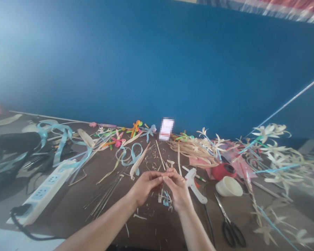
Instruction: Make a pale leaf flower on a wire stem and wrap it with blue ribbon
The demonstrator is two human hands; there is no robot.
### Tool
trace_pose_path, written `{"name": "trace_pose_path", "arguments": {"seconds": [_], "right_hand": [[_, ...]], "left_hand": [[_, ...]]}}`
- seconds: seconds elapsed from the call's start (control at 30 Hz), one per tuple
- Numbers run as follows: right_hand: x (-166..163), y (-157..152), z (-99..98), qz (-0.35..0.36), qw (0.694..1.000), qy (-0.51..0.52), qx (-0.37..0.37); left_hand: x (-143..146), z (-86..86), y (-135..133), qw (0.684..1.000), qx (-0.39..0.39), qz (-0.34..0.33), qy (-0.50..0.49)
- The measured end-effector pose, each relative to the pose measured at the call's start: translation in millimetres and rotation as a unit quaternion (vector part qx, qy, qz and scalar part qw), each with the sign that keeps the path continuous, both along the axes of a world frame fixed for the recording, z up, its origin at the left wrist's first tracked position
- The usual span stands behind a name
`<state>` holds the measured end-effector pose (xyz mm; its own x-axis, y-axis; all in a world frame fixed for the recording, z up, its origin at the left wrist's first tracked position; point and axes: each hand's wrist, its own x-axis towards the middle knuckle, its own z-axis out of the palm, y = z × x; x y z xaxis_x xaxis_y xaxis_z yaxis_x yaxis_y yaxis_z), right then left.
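Observation:
My left hand point(147, 184) and my right hand point(177, 190) meet over the middle of the dark table point(75, 212). Fingertips on both are pinched together and touch each other. Whatever lies between them is too small or hidden to make out. Just below and between the hands are scraps of pale strip and a bit of blue ribbon point(165, 198). A white glue gun point(195, 186) lies right beside my right hand. Beyond my left hand is a folded dried husk strip point(140, 162), close to a curl of blue ribbon point(126, 161).
Black-handled scissors point(230, 223) and a cream cup point(229, 187) stand to the right, near a red roll point(223, 170). Pale husk flowers point(277, 157) spread along the right side. At left lies a power strip point(45, 193); thin wires point(106, 198) sit nearer. Behind rises a blue wall point(157, 62).

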<state>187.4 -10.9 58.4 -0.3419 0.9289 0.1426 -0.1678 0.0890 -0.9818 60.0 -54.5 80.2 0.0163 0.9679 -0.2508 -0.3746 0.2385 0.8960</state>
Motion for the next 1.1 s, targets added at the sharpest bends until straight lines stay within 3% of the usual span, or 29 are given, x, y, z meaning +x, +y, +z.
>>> {"name": "trace_pose_path", "arguments": {"seconds": [0.13, 0.23, 0.47, 0.7, 1.1], "right_hand": [[0, -1, -9.8, 0.024, 0.995, 0.057, -0.073], [3, -2, -8.9, 0.042, 0.994, 0.062, -0.078], [11, -1, 12.6, 0.034, 0.998, -0.041, 0.023], [15, -1, 26.2, -0.008, 0.973, -0.164, 0.16], [11, -4, 30.6, -0.001, 0.957, -0.19, 0.217]], "left_hand": [[0, 1.6, -1, 1.0, -0.019, -0.017, -0.015], [0, 2.4, -1, 1.0, -0.006, -0.011, 0.003], [-1, 4.0, -2, 0.991, 0.041, 0.029, 0.126], [-3, 8.2, -5, 0.96, 0.075, 0.05, 0.264], [-3, 12.6, -8, 0.938, 0.107, 0.059, 0.325]]}}
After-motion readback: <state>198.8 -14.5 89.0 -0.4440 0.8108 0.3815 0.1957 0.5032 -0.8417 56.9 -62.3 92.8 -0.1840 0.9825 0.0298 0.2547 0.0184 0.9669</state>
